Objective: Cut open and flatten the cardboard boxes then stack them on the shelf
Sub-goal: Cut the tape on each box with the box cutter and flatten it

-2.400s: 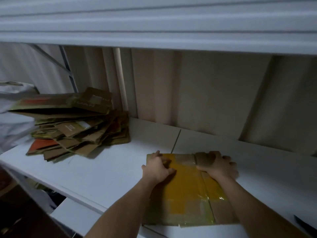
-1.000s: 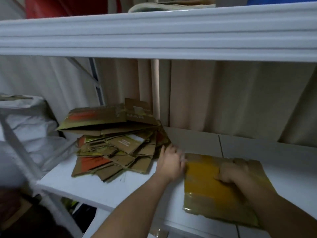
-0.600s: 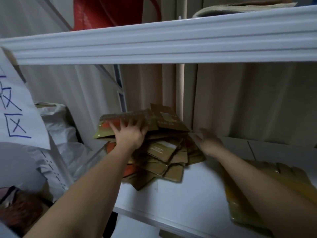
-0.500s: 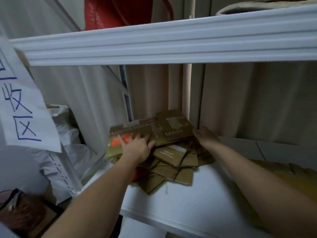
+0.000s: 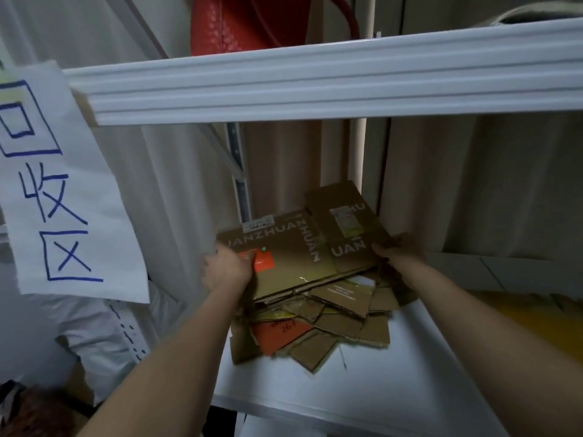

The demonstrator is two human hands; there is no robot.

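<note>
A stack of flattened cardboard boxes (image 5: 328,313) lies on the white shelf (image 5: 362,392). Its top sheet (image 5: 303,247), brown with white lettering and an orange label, is tilted up toward me. My left hand (image 5: 225,268) grips that sheet's left edge. My right hand (image 5: 399,250) grips its right edge beside the stack. A yellow-taped flattened box (image 5: 523,320) lies on the shelf to the right, partly hidden behind my right forearm.
The upper shelf's white beam (image 5: 315,89) runs overhead, with a red object (image 5: 246,23) on it. A white paper sign (image 5: 60,190) with blue writing hangs at left. White bags (image 5: 94,335) sit lower left. Beige curtains (image 5: 473,184) back the shelf.
My hands left the yellow-taped box and moved left to the stack. They now hold the top sheet by both edges, and its near side has lifted.
</note>
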